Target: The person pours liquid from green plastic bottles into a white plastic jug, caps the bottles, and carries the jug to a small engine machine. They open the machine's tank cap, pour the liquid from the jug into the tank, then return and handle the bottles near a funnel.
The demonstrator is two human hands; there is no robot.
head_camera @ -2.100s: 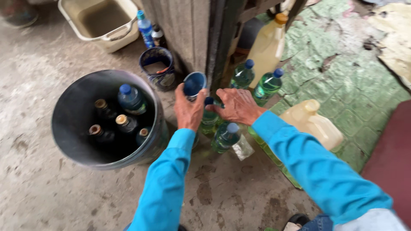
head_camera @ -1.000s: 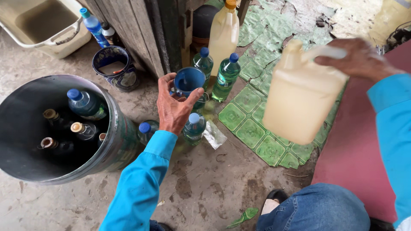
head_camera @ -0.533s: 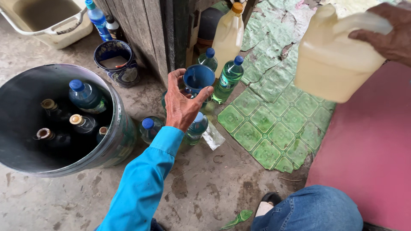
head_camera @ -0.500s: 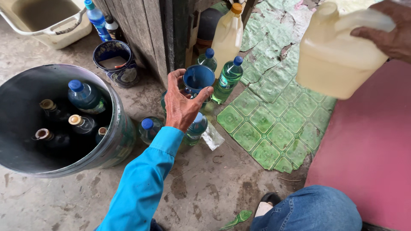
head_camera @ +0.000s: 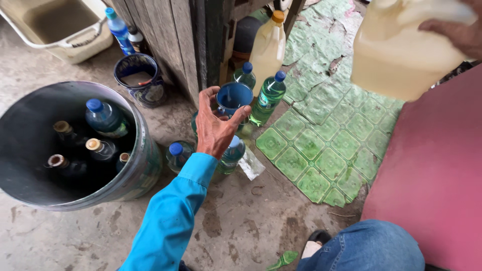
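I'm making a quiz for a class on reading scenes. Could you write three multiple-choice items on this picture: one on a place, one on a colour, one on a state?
1. Where is the bucket?
A. on the pink surface
B. on the floor, on the left hand's side
C. on the green mat

2. What colour is the funnel?
A. blue
B. red
C. white

3. What is the state of the jug?
A. lying empty on the floor
B. standing inside the bucket
C. held up in the air with pale liquid in it

Answers:
1 B, it stands on bare concrete beside the left hand, with bottles inside.
2 A, its rim and bowl are blue.
3 C, the right hand grips it above the green mat.
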